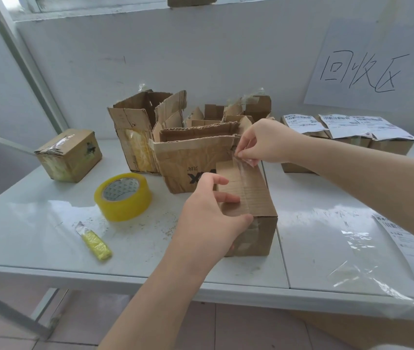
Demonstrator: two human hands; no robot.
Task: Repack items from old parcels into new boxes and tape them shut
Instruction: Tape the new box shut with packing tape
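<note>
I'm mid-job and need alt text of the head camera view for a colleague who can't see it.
The left hand grips a closed cardboard box on a white table while the right hand pinches the end of a clear tape strip on its top. A yellow tape roll and yellow knife lie to its left; torn-open boxes stand behind.

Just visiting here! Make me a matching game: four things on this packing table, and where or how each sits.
1 tape roll
2 box cutter
3 closed cardboard box
4 clear tape strip

A pinched by the right hand
B gripped by the left hand
C loose near the table front edge
D lying flat, hole up

Pairs: 1-D, 2-C, 3-B, 4-A
</note>
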